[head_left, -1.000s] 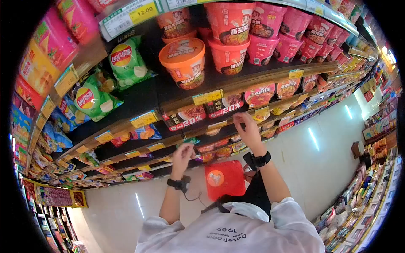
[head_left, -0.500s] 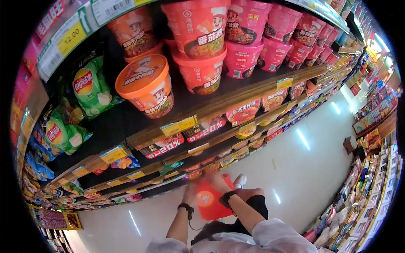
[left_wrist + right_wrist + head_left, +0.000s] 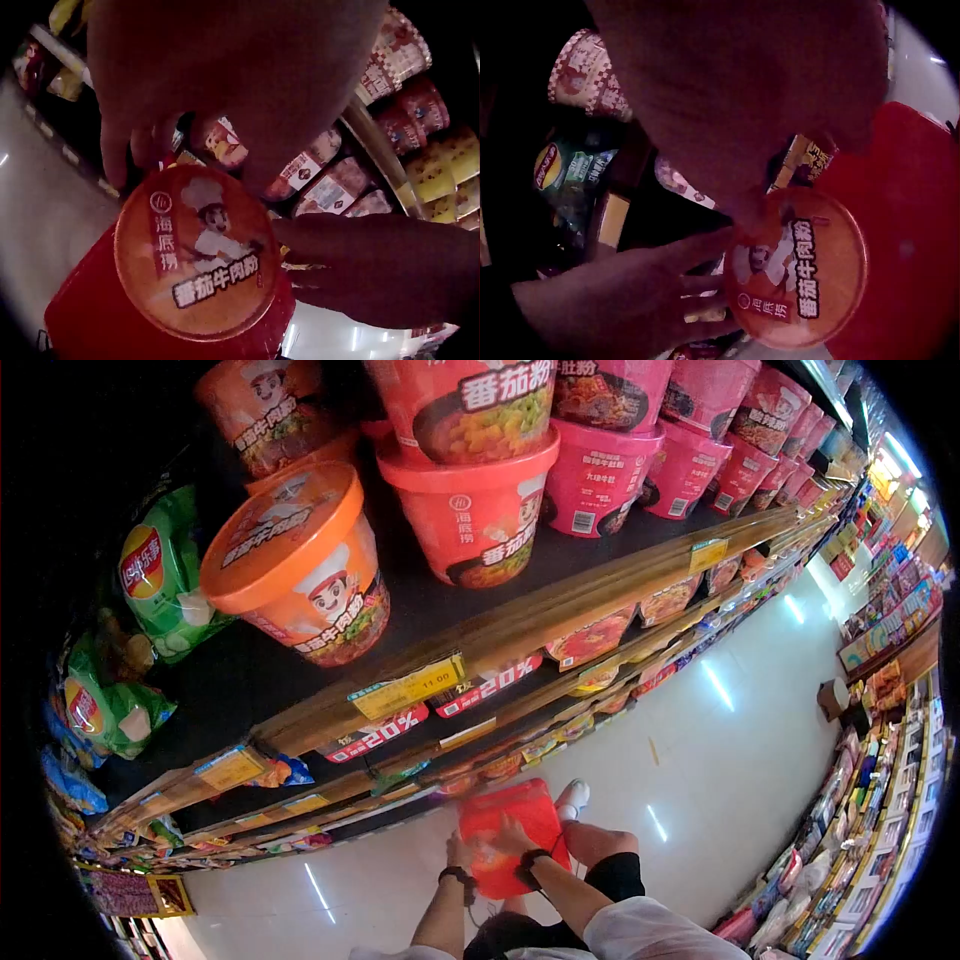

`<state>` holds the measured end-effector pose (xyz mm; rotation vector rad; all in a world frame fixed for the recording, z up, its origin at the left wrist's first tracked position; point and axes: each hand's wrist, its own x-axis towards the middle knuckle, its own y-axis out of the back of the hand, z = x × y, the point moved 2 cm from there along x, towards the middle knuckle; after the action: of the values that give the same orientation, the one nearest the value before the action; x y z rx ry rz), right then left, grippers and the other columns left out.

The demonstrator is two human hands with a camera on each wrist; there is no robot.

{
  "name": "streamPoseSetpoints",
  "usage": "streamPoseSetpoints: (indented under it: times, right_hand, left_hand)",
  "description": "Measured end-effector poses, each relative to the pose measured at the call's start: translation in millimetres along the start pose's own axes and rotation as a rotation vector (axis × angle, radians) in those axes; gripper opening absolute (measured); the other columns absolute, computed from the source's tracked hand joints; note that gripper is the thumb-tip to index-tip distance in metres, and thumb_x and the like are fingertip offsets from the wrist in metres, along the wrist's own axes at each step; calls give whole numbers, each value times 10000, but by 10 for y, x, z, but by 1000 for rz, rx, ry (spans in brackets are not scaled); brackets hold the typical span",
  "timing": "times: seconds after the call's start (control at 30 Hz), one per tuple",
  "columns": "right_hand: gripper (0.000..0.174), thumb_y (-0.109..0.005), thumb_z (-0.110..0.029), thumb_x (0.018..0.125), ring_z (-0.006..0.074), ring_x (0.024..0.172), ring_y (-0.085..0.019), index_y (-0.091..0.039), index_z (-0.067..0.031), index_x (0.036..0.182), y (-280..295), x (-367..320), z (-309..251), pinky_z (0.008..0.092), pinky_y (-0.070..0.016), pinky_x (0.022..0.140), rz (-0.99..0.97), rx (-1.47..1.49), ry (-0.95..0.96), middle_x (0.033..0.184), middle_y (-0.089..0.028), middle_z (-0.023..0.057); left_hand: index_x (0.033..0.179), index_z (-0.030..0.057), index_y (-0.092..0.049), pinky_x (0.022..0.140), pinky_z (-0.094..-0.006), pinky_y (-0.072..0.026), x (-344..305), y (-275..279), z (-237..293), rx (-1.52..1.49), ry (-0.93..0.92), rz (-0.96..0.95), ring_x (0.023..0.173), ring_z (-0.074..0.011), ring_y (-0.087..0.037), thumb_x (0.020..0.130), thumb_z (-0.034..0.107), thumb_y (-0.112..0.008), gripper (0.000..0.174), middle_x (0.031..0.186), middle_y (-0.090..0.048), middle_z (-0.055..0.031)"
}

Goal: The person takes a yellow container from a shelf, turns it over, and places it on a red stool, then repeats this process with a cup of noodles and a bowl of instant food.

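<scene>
An orange-lidded noodle cup with a chef drawing and Chinese lettering shows in both wrist views, above a flat red top like a plastic stool's. My left hand is at one side of the cup, and in the right wrist view its nearly straight fingers reach the lid's edge. On the other side is my right hand; in the left wrist view its fingertips meet the rim. The cup's lower body is hidden. Both wrists wear black camera bands.
Close in front, a shelf holds another orange noodle cup, stacked red and pink cups, and green chip bags. Its wooden edge carries price tags. Lower shelves hold packaged food. Pale floor runs right towards another goods display.
Both hands have come down from in front of the shelves to the orange-lidded cup over the red top. The head view has shifted, so the shelved cups look larger and closer.
</scene>
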<state>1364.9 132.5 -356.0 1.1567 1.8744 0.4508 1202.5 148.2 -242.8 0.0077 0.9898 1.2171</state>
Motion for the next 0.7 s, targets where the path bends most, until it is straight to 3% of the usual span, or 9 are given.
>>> streamPoseSetpoints:
  times: [0.07,0.13,0.27,0.5,0.6,0.7]
  right_hand:
    - [978,-689,-517,837,505,1185,-514,-218,32,1494,-401,70,105,575,-444,980,-27,-76,-34,1381,-430,322]
    - [891,-675,-506,854,461,1154,-536,-276,23,1450,-196,-68,24,542,-456,964,-44,29,-34,1339,-468,291]
    - [725,-645,-484,889,372,1092,-579,-390,3,1363,57,-272,-151,477,-479,931,-50,452,88,1254,-544,227]
    - [488,-593,-445,950,216,984,-656,-590,-31,1209,200,-406,-367,362,-519,874,-150,1104,264,1106,-676,115]
    - [491,-650,-400,926,214,1010,-648,-573,-31,1241,91,-348,-236,363,-517,896,111,763,343,1132,-665,104]
    - [560,-709,-384,886,206,1035,-642,-536,-29,1284,668,-540,-518,367,-518,906,66,799,276,1166,-651,105]
  left_hand:
    - [1315,-62,-438,903,-476,-524,233,-265,-431,-118,87,-40,1079,-401,-620,834,412,-734,737,1179,-612,-273]
    - [1318,-70,-429,866,-470,-554,427,-490,-816,-228,181,-89,1028,-400,-660,823,435,-732,770,1126,-649,-269]
    - [1268,-54,-470,870,-448,-543,-47,-248,-154,-340,108,-66,1051,-358,-660,788,516,-754,797,1118,-660,-246]
    - [1198,20,-550,816,-415,-535,-136,-112,-145,-180,88,16,965,-299,-676,830,474,-743,616,1077,-680,-193]
    - [1253,7,-566,868,-372,-538,-122,-2,-158,-51,43,-26,1041,-218,-650,871,466,-720,617,1149,-676,-125]
    - [1269,78,-582,799,-416,-517,-82,32,-166,-310,-2,17,875,-302,-631,875,533,-669,607,986,-634,-173]
